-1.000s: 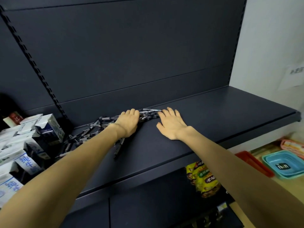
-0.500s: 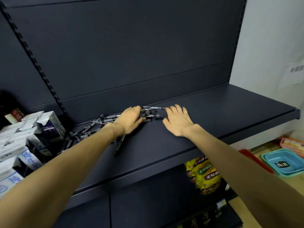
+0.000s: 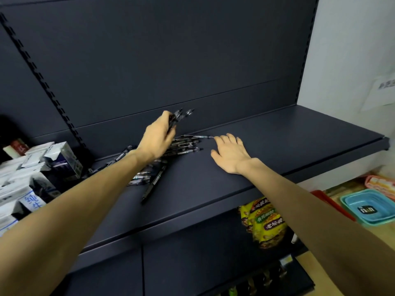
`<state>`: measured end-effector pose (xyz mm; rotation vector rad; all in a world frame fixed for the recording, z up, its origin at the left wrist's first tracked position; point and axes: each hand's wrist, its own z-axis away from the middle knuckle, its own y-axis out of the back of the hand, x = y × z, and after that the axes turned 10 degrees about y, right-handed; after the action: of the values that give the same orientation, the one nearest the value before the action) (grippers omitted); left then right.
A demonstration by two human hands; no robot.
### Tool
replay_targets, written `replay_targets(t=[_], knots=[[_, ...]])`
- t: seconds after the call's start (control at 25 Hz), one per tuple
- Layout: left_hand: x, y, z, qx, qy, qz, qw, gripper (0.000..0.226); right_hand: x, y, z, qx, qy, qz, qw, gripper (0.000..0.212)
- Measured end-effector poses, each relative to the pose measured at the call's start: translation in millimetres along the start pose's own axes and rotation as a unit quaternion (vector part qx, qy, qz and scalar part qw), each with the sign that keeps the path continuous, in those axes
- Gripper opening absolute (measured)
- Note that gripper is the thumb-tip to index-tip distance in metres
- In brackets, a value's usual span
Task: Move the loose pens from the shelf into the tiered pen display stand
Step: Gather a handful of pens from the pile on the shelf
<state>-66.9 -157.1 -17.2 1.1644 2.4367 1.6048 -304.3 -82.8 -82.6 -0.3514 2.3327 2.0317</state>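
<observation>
Where the dark shelf [image 3: 277, 146] meets its back panel [image 3: 171, 60], a heap of loose pens [image 3: 181, 146] is found lying flat, spread from beside the cartons toward the middle of the board; one pen [image 3: 152, 183] is set apart at the near edge of the heap, angled toward the viewer; another pen [image 3: 199, 136] is laid along the rear of the shelf, its tip just beside the right fingertips.
Left hand [image 3: 157, 139]: raised above the heap, fingers curled round a small bundle of pens [image 3: 180, 114] whose ends are seen projecting up and to the right past the fingers.
Right hand [image 3: 229, 153]: laid palm down on the bare shelf to the right of the heap, fingers straight and slightly spread, nothing held.
White and blue cartons [image 3: 32, 171]: stacked at the left end of the shelf, close to the heap.
Yellow snack packets [image 3: 264, 221]: hung below the shelf.
Blue plastic tray [image 3: 369, 208]: seen at lower right, beside a red tray [image 3: 329, 199].
Paper notice [image 3: 382, 90]: fixed to the white wall at right; its text cannot be read.
</observation>
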Motion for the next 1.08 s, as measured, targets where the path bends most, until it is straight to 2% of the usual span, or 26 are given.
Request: replay_targets(t=[0.24, 0.72, 0.84, 1.08], knots=[[-1, 17, 2, 0.024, 0.016, 0.005, 1.0, 0.012, -17, 1, -15, -0.004, 0.009, 0.001, 1.0, 0.072], [-35, 34, 21, -0.01, 0.014, -0.098, 0.995, 0.016, -46, 8, -47, -0.017, 0.06, 0.016, 0.998, 0.057], [-47, 32, 23, -0.019, 0.032, -0.115, 0.993, 0.018, -61, 16, -63, -0.055, 0.086, 0.041, 0.994, 0.064], [-68, 40, 18, 0.003, 0.094, -0.12, 0.988, 0.021, -86, 16, -98, -0.148, 0.104, 0.098, 0.979, 0.047]])
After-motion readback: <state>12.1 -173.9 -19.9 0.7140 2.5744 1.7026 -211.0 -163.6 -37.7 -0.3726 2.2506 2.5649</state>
